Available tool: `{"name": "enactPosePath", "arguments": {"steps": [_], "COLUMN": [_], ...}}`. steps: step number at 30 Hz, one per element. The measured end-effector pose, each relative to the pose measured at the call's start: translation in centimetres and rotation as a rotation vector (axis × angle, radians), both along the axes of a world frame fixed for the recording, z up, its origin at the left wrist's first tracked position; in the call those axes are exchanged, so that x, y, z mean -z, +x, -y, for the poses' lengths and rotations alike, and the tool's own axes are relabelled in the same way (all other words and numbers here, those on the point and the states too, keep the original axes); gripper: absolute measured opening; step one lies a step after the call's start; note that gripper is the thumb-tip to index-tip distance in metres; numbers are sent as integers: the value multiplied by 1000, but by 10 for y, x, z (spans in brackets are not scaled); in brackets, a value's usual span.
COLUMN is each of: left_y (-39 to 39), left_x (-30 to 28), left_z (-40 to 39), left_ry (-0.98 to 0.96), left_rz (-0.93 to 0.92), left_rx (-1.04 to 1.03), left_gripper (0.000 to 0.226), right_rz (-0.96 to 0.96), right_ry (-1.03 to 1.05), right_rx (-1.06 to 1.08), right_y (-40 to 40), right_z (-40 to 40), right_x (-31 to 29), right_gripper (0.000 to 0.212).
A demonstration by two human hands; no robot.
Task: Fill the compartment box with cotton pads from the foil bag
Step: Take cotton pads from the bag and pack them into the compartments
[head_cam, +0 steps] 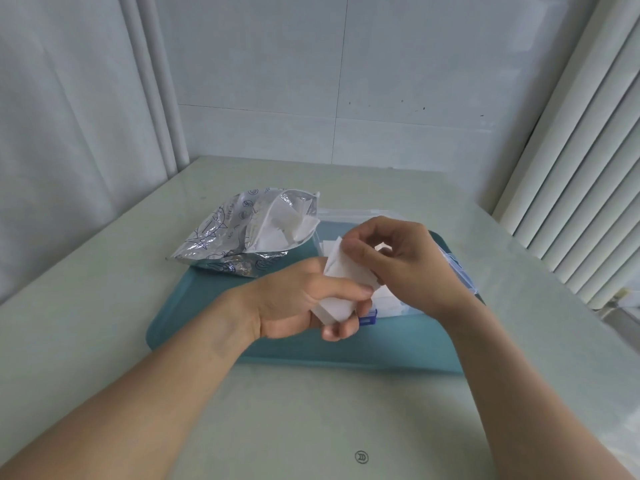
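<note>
Left hand (298, 299) gripped a stack of cotton pads (341, 292) above the compartment box (457, 268); right hand (401, 261) pinched the top pad. Foil bag (249, 233) lay open left of the box, on the teal tray (207, 306).

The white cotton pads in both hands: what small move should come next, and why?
Probably the right hand should peel off the top few of the white cotton pads and lower them into the clear plastic compartment box. The left hand grips the stack just above the box, and the right hand's fingers already pinch its upper edge.
</note>
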State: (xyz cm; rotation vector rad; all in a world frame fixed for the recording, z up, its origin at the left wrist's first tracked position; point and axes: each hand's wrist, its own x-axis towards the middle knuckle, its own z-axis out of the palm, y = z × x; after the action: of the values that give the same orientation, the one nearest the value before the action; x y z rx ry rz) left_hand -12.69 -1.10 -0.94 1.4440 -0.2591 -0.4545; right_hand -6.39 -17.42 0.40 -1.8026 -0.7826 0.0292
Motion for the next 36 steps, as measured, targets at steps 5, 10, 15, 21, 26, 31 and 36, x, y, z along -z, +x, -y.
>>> {"name": "enactPosePath", "arguments": {"steps": [5,10,15,21,26,31,36], "left_y": [-1,-2,-3,3,6,5,8], "left_x": [-1,-3,-4,-2,-10,-6,-2], "left_z": [1,1,2,2,3,5,2], "left_ry": [20,34,36,-105,-344,-336,-432], "left_rz": [-23,-51,-59,-52,-158,-85,-104], "left_rx": [-4,57,66,-100,-174,-196,-206], "left_gripper": [16,14,18,32,45,28,33], "right_rz": [-141,-135,-122,-286,-93,232,247], "right_ry": [163,21,174,586,225,21,-254], "right_rx": [49,-39,19,55,-61,213,-60], "right_y": [-7,-8,-4,9,4,-2,-6], "right_z": [-2,3,1,10,10,-7,-4], "right_x": [-7,-9,-6,-11,-6,5,6], "right_gripper": [16,10,11,8,16,27,113]}}
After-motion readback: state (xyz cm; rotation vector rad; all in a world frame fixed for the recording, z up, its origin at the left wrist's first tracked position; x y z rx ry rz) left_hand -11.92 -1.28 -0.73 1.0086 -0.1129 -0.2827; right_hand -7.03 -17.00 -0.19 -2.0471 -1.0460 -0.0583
